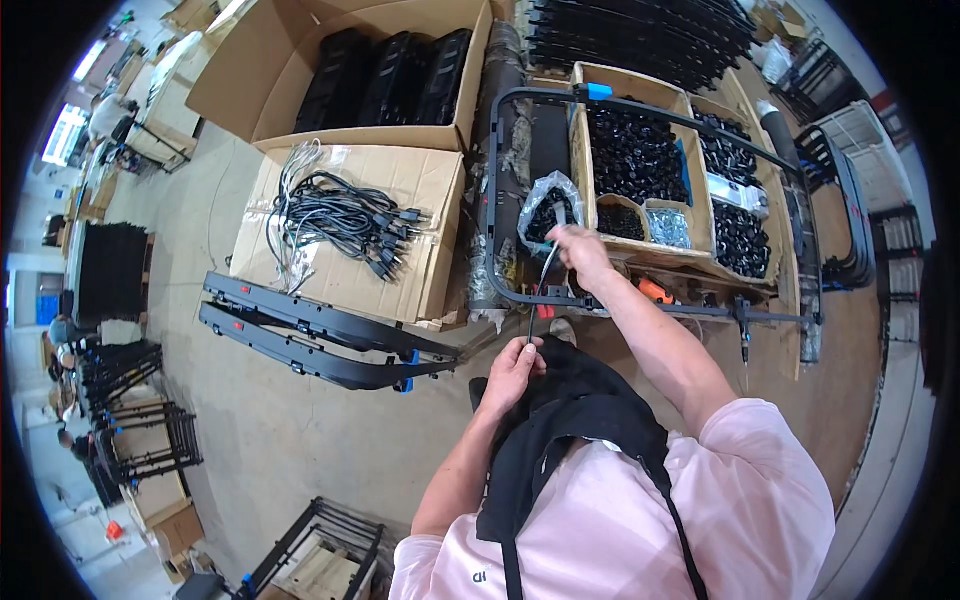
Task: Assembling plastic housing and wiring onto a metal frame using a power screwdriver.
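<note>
My left hand [513,371], low in front of my body, is closed on a thin cable [544,272]. The cable runs up from there, dark near the left hand and pale higher up. At its upper stretch my right hand [580,250] is closed on it, fingers pinched together. Just behind the right hand sits a clear plastic bag [535,236] holding small black parts. Both hands are at the near left corner of a black tubular frame [492,200] with rounded corners. What the right fingertips cover is too small to make out.
A wooden compartment box [581,180] of black parts and small metal pieces stands ahead. Left are a carton [350,140] with black items, a bundle of cables [345,225] on cardboard, and two long black curved parts [320,335]. An orange tool [655,291] lies near the right forearm.
</note>
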A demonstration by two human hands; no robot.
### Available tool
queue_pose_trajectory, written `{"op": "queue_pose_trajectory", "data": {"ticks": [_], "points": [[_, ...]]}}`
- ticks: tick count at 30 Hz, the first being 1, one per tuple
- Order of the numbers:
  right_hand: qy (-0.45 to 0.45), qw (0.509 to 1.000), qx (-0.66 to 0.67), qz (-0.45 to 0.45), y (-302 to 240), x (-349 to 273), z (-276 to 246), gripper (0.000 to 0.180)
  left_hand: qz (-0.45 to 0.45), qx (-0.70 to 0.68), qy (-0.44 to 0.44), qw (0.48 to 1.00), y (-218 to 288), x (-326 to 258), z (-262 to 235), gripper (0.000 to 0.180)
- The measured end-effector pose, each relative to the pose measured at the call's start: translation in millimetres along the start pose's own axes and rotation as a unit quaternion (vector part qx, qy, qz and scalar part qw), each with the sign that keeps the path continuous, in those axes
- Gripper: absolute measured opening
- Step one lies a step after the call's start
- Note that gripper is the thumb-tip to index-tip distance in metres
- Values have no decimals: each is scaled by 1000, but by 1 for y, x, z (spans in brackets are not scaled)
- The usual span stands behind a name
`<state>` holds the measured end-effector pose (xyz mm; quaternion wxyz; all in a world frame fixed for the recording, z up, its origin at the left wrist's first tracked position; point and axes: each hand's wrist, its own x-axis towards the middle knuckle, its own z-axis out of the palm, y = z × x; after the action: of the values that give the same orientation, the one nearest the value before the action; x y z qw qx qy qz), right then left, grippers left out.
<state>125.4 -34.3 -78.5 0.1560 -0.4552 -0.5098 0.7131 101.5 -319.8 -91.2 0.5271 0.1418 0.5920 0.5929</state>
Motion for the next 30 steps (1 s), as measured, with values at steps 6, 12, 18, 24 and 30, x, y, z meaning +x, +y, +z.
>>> {"op": "queue_pose_trajectory", "data": {"ticks": [6, 12, 18, 24, 30], "points": [[-14, 980, 198, 11, -22, 9, 11, 23, -9, 93, 38, 995, 3, 13, 3, 28], [-187, 976, -112, 24, -33, 16, 22, 32, -27, 111, 89, 989, 9, 25, 25, 27], [-191, 920, -334, -70, -43, 31, 48, 41, 29, 69, 183, 980, 14, 40, 51, 24], [-177, 905, -381, -71, -46, 39, 65, 46, 12, 26, 188, 982, 29, 47, 49, 20], [-182, 897, -398, -67, -43, 34, 67, 44, 24, 29, 173, 984, 20, 52, 34, 24]]}}
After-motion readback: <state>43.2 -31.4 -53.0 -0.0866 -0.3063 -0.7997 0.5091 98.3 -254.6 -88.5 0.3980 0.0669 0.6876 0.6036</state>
